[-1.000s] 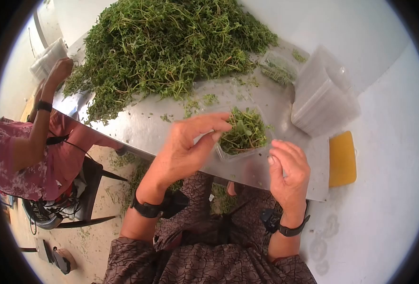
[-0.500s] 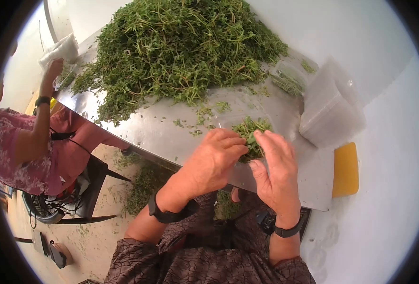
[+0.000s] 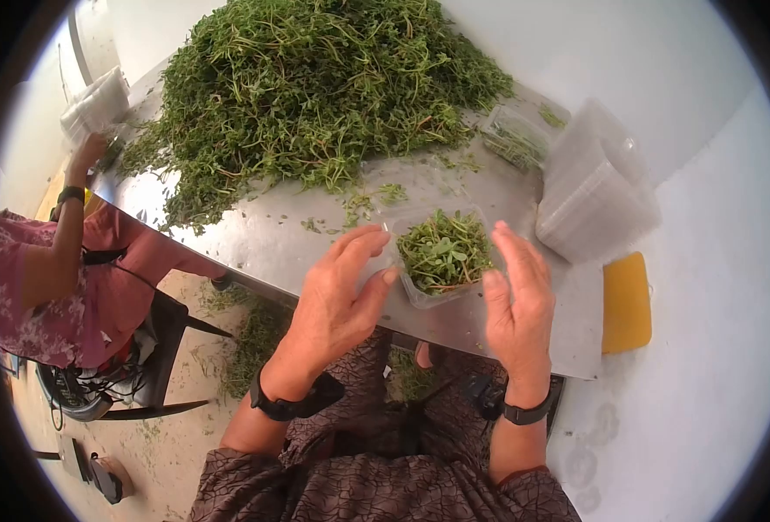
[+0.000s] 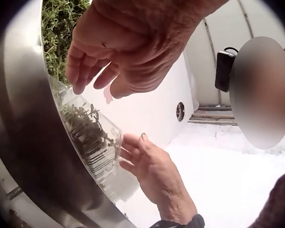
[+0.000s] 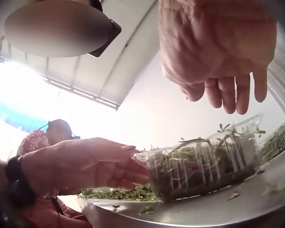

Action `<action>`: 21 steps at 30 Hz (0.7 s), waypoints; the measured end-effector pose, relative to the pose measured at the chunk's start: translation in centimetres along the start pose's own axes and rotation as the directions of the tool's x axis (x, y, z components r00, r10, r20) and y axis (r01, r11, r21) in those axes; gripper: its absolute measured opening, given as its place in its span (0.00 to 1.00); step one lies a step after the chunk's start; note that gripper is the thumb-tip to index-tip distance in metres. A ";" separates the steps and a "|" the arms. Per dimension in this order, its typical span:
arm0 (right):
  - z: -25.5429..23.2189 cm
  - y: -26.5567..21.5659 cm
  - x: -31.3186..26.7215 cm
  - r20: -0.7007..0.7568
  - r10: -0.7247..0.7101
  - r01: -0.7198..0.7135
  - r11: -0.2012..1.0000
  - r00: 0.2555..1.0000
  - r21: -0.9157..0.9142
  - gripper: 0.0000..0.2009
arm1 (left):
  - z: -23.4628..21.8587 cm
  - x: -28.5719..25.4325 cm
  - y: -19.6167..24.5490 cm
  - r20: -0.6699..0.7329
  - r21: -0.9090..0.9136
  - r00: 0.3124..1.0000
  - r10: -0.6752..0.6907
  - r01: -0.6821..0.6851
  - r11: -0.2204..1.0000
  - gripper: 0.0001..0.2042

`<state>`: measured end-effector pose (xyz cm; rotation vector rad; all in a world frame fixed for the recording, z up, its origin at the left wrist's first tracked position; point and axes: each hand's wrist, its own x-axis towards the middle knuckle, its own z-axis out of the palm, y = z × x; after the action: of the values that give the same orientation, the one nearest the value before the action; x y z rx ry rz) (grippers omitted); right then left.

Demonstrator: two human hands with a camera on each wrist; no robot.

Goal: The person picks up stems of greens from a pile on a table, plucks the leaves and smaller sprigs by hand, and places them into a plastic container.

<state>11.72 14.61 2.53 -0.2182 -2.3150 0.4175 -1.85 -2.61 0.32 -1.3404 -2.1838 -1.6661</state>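
While facing the metal worktop (image 3: 272, 230), has a great heap of greens (image 3: 315, 87) at eleven o'clock from the near tub (image 3: 426, 301), so seems to have much left loose. Keeps a tall stack of clear tubs (image 3: 589, 200) at two o'clock. Holds the left hand (image 3: 333, 296) at eight and the right hand (image 3: 524, 300) at four, both open with relaxed fingers, gripping nothing; cannot tell whether touching the walls. Has the near tub uncovered, filled about to the rim, so looks almost done filling. Has another tub with greens (image 3: 524, 126) at one, stray sprigs (image 3: 361, 204) at ten.
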 end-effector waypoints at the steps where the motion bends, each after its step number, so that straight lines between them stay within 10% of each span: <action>1: 0.0 0.5 -0.2 -0.034 0.067 -0.067 0.998 0.997 -0.002 0.19 | 0.0 -0.2 0.1 0.010 -0.028 0.999 -0.050 0.050 0.998 0.18; 21: -1.1 1.4 -1.9 0.040 0.159 -0.160 0.987 0.987 0.023 0.16 | -6.4 6.3 -6.0 0.045 0.444 0.996 -0.074 0.047 0.895 0.17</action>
<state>13.90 15.65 1.50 -0.3875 -2.3363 0.5351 -12.40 -4.30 1.88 -1.2128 -2.4593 -1.0506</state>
